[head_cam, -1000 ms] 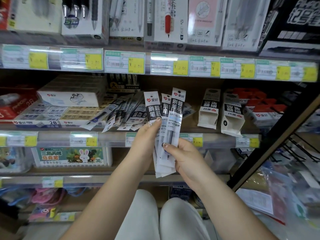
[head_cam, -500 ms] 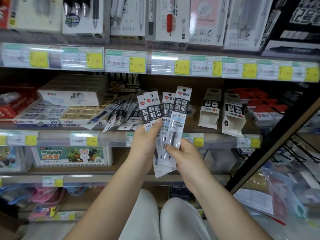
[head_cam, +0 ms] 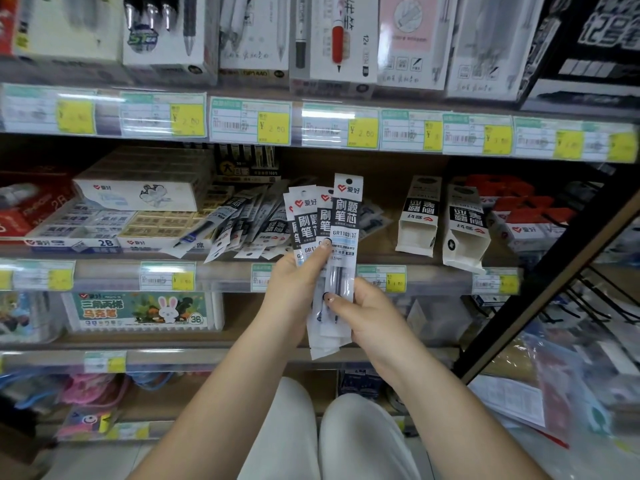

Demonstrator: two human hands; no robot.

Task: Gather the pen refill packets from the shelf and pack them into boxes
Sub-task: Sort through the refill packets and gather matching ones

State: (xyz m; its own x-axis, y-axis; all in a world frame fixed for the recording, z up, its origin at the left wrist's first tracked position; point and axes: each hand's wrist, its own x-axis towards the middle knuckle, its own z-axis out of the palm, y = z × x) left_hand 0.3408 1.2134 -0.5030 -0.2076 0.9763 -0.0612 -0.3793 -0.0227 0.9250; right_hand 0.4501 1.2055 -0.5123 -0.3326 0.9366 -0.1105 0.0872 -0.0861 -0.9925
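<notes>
Both hands hold one upright bunch of pen refill packets (head_cam: 341, 237), long clear sleeves with black-and-white printed tops, in front of the middle shelf. My left hand (head_cam: 294, 285) grips the bunch from the left, thumb pressed on its front. My right hand (head_cam: 367, 313) grips its lower right part, thumb on the front packet. More refill packets (head_cam: 242, 223) lie in a loose fanned pile on the shelf behind. Two white open boxes (head_cam: 417, 216) with the same black print stand upside down to the right on that shelf.
Flat eraser and pencil boxes (head_cam: 138, 199) are stacked left of the pile. Price-tag rails (head_cam: 249, 121) run along the shelf edges. A black slanted rack frame (head_cam: 540, 282) crosses at right. My knees in light trousers (head_cam: 322, 434) are below.
The bunch of packets has risen a little and drawn together; my left thumb has moved further across the front of the bunch. Both hands keep their hold.
</notes>
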